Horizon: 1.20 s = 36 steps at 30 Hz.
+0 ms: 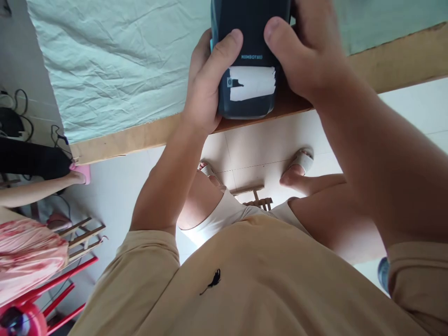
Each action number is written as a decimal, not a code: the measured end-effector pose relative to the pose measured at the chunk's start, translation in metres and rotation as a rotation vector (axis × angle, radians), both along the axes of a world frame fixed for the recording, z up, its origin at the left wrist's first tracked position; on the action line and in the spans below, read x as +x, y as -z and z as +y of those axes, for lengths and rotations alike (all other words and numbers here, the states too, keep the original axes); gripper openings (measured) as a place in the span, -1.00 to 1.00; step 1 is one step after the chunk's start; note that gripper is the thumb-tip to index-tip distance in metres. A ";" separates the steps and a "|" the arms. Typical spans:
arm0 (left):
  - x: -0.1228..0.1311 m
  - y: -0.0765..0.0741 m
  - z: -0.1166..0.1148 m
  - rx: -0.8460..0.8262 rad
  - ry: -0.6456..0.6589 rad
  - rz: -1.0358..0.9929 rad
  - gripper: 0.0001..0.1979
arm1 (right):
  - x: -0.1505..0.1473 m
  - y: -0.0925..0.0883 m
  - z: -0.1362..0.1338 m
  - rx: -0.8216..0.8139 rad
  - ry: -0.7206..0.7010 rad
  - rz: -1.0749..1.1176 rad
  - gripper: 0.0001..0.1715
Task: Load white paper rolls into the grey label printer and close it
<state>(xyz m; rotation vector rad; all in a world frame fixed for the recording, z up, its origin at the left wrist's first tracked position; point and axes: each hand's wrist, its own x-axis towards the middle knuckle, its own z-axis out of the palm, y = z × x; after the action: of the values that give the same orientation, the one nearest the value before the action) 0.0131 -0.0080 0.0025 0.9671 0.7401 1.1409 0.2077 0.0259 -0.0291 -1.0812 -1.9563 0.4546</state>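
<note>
Between both hands is a dark handheld label printer (252,39) marked NIIMBOT, held over the front edge of the table. A torn white sticker (254,83) covers part of its lower face, and its upper end runs out of the picture. My left hand (210,77) grips the left side, thumb laid on the front face. On the opposite side my right hand (304,56) clasps it, the thumb pressing the face near the middle. The other fingers of each hand are mostly hidden behind or beside the printer.
A pale green cloth (122,60) covers the table, whose wooden edge (140,137) runs across in front of me. At the left, another person's leg (38,189) stretches out near a red plastic stool (31,312), a wooden rack (84,238) and black cables (23,105) on the floor.
</note>
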 end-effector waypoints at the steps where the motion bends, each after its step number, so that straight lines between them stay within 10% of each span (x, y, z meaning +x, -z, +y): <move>1: -0.001 0.000 0.001 -0.004 0.016 -0.010 -0.88 | 0.000 0.000 -0.001 0.001 0.019 -0.001 -0.49; 13: -0.019 -0.003 0.010 -0.201 0.244 -0.163 -0.57 | -0.002 -0.021 -0.020 -0.176 0.061 0.011 -0.19; 31: -0.020 0.001 0.012 -0.341 -0.146 -0.027 -0.64 | 0.004 -0.010 -0.018 -0.283 -0.084 0.181 -0.13; 36: -0.017 -0.002 0.012 -0.393 -0.110 -0.043 -0.63 | -0.001 -0.021 -0.015 -0.046 0.024 0.145 -0.19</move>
<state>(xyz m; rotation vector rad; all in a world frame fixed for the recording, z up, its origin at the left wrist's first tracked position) -0.0042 0.0038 0.0049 0.5758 0.9499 1.0555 0.2071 0.0106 -0.0078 -1.0690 -1.8125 0.5518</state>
